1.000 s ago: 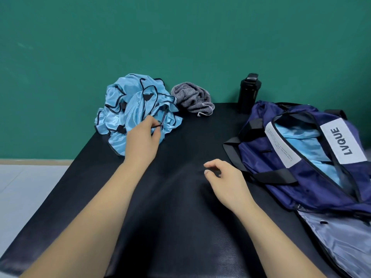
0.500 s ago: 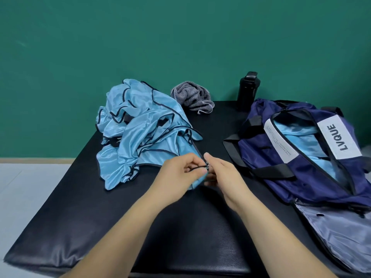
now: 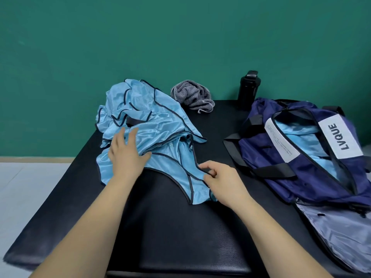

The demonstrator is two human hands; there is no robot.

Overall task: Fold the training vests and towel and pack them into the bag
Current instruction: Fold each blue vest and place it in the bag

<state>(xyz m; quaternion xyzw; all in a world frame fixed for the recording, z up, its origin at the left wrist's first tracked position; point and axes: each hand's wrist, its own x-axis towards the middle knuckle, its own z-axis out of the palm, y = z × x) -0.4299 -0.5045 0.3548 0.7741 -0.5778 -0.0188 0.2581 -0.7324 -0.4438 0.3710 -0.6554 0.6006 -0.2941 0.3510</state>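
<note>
Deep green wall point(image 3: 180, 37) at the back, a black padded table point(image 3: 170, 227) in front of it, and both bare arms reach in from the near edge. The light blue training vests point(image 3: 140, 109) sit in a crumpled heap on the left half of the table, dark trim looping everywhere. The nearest vest point(image 3: 176, 173) spills out of the heap towards the person and lies partly flattened on the black surface. The left hand point(image 3: 126, 155) is down on the fabric, fingers straight and spread, palm pressing on the cloth where the heap meets that vest. The right hand point(image 3: 220, 181) is at the vest's right edge, thumb and forefinger pinched together on the dark trim. The grey striped towel point(image 3: 192, 95) lies bunched at the far edge, just beside the heap and close to the wall. To its right a black bottle point(image 3: 248, 89) stands upright. The navy bag point(image 3: 301, 167) lies on the right side, zip open, a white LVQUE label point(image 3: 341, 137) on top and light blue fabric point(image 3: 291, 131) showing inside. Pale floor point(image 3: 30, 187) shows at the left.
</note>
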